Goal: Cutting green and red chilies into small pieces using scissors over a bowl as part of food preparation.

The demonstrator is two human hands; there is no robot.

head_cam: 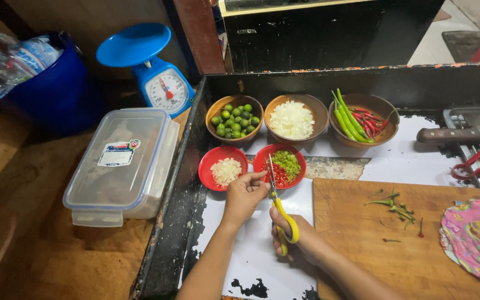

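The right hand (301,238) grips yellow-handled scissors (278,203), fingers curled through the loops, blades reaching out over the red bowl of sliced chillies (280,164). The left hand (244,191) pinches something small at the bowl's near rim, too small to identify. Left of it sits a red bowl of chopped garlic (223,168); a wooden cutting board (395,244) lies to the right.

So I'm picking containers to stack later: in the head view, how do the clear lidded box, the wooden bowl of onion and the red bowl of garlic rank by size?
Largest to smallest as they look:
1. clear lidded box, by far, though it may sit nearer the camera
2. wooden bowl of chopped onion
3. red bowl of minced garlic, a little smaller than the wooden bowl
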